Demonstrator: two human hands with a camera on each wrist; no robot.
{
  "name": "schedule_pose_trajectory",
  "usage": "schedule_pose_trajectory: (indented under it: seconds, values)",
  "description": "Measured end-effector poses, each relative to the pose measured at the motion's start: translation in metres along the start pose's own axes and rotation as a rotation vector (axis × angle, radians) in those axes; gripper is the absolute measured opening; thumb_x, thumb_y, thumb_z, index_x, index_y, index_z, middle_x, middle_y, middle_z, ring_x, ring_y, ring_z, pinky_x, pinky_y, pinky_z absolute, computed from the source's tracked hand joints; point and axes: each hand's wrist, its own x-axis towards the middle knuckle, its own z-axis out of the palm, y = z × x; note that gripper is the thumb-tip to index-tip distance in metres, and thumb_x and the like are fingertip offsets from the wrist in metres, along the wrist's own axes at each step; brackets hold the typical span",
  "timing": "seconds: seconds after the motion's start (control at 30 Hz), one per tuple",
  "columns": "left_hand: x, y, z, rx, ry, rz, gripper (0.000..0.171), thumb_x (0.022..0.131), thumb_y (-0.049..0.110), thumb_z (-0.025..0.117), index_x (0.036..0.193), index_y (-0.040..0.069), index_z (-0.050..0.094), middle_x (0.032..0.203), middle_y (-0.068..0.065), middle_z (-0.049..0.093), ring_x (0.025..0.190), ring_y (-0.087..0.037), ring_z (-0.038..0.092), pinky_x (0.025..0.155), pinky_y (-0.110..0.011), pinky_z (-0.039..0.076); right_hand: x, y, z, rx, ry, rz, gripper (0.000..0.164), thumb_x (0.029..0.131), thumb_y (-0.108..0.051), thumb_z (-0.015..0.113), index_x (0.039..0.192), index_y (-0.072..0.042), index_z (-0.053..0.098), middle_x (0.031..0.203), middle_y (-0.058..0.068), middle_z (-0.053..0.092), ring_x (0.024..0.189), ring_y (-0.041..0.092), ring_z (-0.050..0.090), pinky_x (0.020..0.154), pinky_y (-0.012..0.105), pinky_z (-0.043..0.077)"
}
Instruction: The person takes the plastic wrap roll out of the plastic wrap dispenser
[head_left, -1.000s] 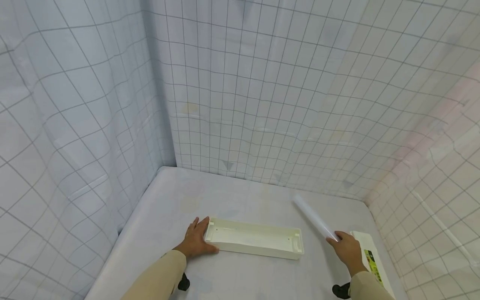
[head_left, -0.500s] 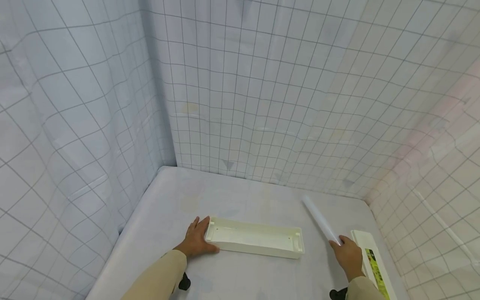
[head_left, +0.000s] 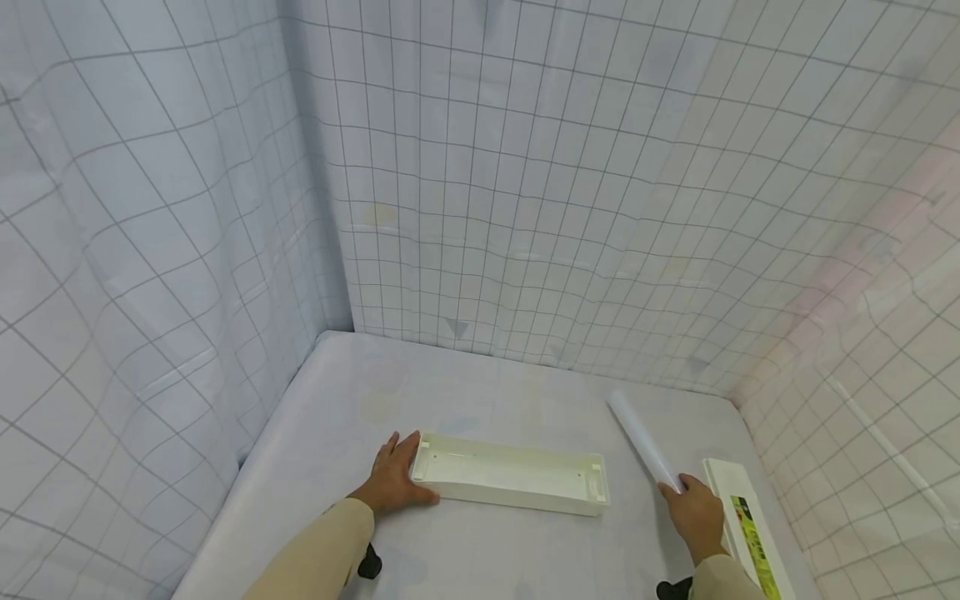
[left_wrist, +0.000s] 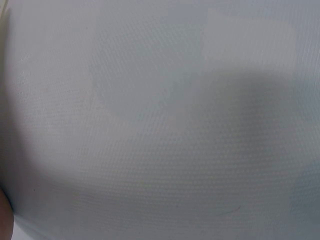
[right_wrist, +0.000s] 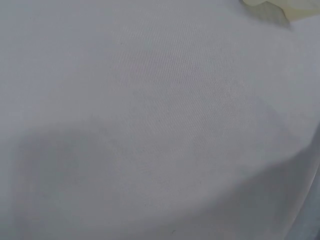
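Note:
A long cream plastic tray (head_left: 510,475), open at the top, lies on the covered table. My left hand (head_left: 393,479) grips its left end, with the thumb along the front side and the fingers at the back corner. In the left wrist view only a bit of skin (left_wrist: 5,215) shows at the lower left edge. A smooth white roll (head_left: 641,437) points away to the back left, and my right hand (head_left: 693,510) holds its near end. The right wrist view shows a cream corner of the tray (right_wrist: 295,7) at the top, but not the hand.
A white lid-like piece (head_left: 738,492) with a yellow-green label (head_left: 756,546) lies just right of my right hand, partly hidden by it. White table cloth (head_left: 465,383) covers the surface. Grid-patterned sheets (head_left: 525,208) hang behind and on both sides.
My right hand has shifted slightly right and nearer, and the far end of the roll has swung right, away from the tray. My left hand and the tray stay practically still.

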Motion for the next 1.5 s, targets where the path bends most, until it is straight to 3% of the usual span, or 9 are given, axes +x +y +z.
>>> schedule_pose_trajectory:
  seconds: [1.1, 1.33, 1.5]
  values:
    - [0.0, -0.001, 0.001, 0.018, 0.012, 0.01, 0.125, 0.062, 0.042, 0.098, 0.16, 0.005, 0.03, 0.164, -0.016, 0.036, 0.156, -0.048, 0.012, 0.121, -0.072, 0.018, -0.003, 0.008, 0.018, 0.059, 0.023, 0.049, 0.06, 0.094, -0.033, 0.065, 0.129, 0.014, 0.056, 0.129, 0.037, 0.06, 0.114, 0.055, 0.06, 0.093, 0.062, 0.05]
    - [0.002, -0.002, 0.002, 0.025, 0.018, 0.007, 0.126, 0.061, 0.044, 0.097, 0.16, 0.005, 0.03, 0.165, -0.016, 0.036, 0.157, -0.048, 0.011, 0.122, -0.071, 0.017, -0.003, 0.007, 0.019, 0.054, 0.104, 0.01, 0.053, 0.091, -0.032, 0.068, 0.12, 0.012, 0.063, 0.117, 0.035, 0.066, 0.101, 0.048, 0.066, 0.086, 0.058, 0.052]
    - [0.001, -0.002, 0.002, 0.023, 0.016, 0.0, 0.125, 0.061, 0.044, 0.098, 0.16, 0.006, 0.03, 0.165, -0.016, 0.036, 0.157, -0.048, 0.011, 0.122, -0.071, 0.017, -0.003, 0.006, 0.02, 0.042, 0.14, 0.038, 0.054, 0.092, -0.033, 0.066, 0.119, 0.013, 0.063, 0.116, 0.035, 0.066, 0.102, 0.048, 0.066, 0.088, 0.059, 0.052]
